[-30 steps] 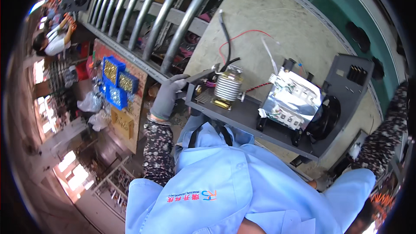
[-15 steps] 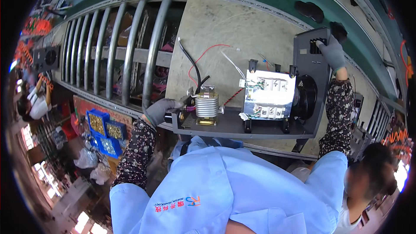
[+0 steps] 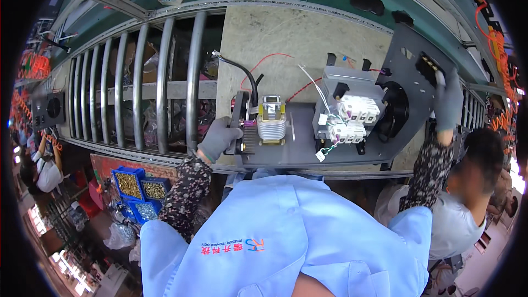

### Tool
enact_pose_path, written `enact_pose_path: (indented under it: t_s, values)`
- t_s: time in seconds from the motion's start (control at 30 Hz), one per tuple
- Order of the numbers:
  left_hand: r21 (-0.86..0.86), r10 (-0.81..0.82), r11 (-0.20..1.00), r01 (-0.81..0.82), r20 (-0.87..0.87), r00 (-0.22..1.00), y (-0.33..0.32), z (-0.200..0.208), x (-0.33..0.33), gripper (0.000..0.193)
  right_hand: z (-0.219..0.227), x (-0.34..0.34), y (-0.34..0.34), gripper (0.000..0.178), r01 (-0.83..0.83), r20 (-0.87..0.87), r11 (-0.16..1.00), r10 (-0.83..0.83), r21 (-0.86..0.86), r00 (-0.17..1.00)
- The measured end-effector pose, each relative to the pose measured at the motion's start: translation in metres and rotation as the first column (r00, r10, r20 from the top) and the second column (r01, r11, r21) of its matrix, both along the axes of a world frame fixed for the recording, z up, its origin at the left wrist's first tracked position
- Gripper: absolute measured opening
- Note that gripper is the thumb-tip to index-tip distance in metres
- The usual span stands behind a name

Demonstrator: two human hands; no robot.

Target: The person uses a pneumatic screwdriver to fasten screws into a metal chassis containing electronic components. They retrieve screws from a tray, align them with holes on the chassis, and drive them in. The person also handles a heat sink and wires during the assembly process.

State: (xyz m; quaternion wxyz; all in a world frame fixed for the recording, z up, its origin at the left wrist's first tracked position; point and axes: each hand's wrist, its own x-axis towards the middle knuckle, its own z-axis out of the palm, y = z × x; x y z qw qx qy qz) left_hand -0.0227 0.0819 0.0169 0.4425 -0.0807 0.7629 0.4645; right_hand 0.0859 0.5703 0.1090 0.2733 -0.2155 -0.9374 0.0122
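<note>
A dark grey metal chassis point(image 3: 301, 151) lies on the bench in front of me, tilted askew. My left hand point(image 3: 220, 138), in a grey glove, grips the small upright panel at its left end. My right hand point(image 3: 449, 102), also gloved and slightly blurred, holds the outer edge of the tall end panel point(image 3: 421, 91) beside a black slotted part. Between them, a wire-wound coil point(image 3: 272, 127) stands near the left end. Right of it is a silver heat sink block point(image 3: 349, 82) with white terminal modules, then a black fan point(image 3: 395, 110). Loose red, black and white wires trail off the parts.
Metal rollers point(image 3: 139, 88) run along the conveyor on the left. Blue bins point(image 3: 128, 185) of small fasteners sit at lower left. A co-worker point(image 3: 465, 198) is close on the right. Dark objects point(image 3: 367, 4) lie on the green surface beyond the bench.
The chassis has turned, its right end panel swinging outward to the right with my right hand. The heat sink block now shows its side. My left hand has shifted slightly right.
</note>
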Motion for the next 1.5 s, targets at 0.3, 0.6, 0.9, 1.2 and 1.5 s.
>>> enact_pose_path:
  t_s: [0.3, 0.6, 0.9, 1.2, 1.5]
  values:
    - [0.086, -0.035, 0.993, 0.079, -0.423, 0.905, -0.012, -0.059, -0.006, 0.020, -0.004, 0.097, -0.108, 0.033, 0.265, -0.309, 0.939, -0.325, -0.219, 0.894]
    - [-0.155, -0.267, 0.963, 0.218, -0.469, 0.842, -0.021, -0.062, -0.009, 0.026, -0.041, 0.155, -0.152, 0.042, 0.285, -0.417, 0.856, -0.470, -0.432, 0.778]
    - [-0.474, -0.311, 0.877, 0.077, -0.440, 0.842, 0.059, -0.070, -0.127, 0.056, 0.032, 0.141, -0.207, 0.048, 0.681, -0.299, 0.731, -0.641, 0.040, 0.707]
    - [0.789, 0.343, 0.609, -0.078, -0.172, 0.924, 0.096, -0.030, -0.097, 0.017, 0.021, -0.041, -0.269, 0.043, -0.188, -0.245, 0.599, -0.014, -0.778, 0.970]
    - [0.770, -0.033, 0.546, 0.329, -0.373, 0.927, 0.089, 0.033, -0.110, 0.016, 0.031, -0.177, -0.286, 0.043, -0.411, -0.094, 0.281, 0.718, -0.867, 0.690]
